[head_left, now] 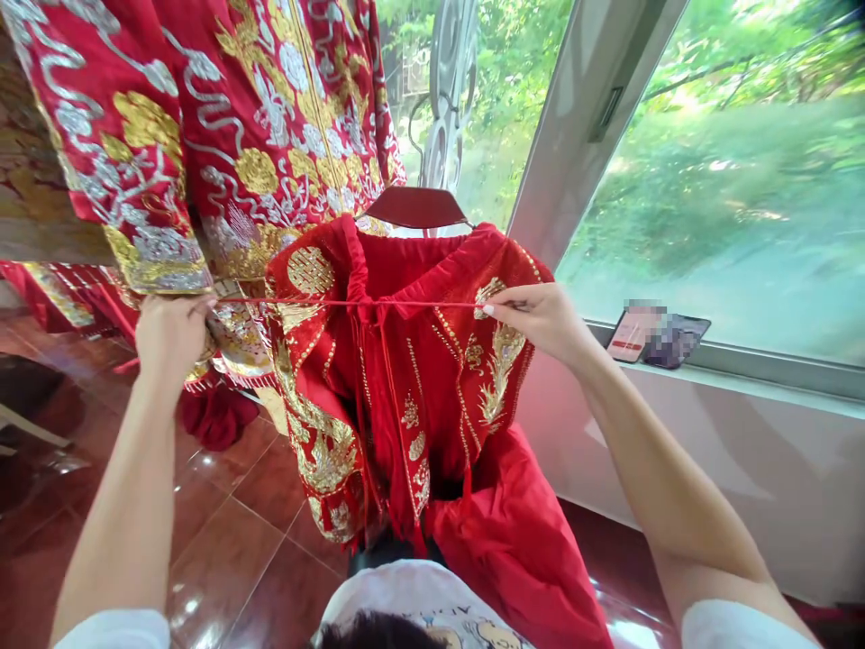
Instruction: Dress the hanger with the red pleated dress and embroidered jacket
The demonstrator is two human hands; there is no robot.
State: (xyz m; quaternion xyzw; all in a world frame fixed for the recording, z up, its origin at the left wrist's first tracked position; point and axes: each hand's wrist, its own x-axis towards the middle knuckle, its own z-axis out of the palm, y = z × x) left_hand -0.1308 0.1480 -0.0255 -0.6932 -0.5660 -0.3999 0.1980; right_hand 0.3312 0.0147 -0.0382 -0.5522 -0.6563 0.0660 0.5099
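A thin red cord (pixel 317 303) runs taut and nearly level across the top of a red garment (pixel 392 361) embroidered in gold. My left hand (pixel 174 326) is closed on the cord's left end, out beyond the garment's edge. At the right, my right hand (pixel 533 314) pinches the cord between thumb and fingers, in front of the garment's right side. The cord meets the gathered edge near the middle, where other thin cords hang down. A dark red hanger (pixel 420 207) carries the garment, its gathered top edge drooping in the centre.
A red jacket with gold and silver embroidery (pixel 270 117) hangs behind at the left. Plain red cloth (pixel 514 532) drapes at lower right. Two phone-like flat things (pixel 635 333) lean on the windowsill. A white ornate metal stand (pixel 450 99) rises before the window. Below is a tiled floor (pixel 230 541).
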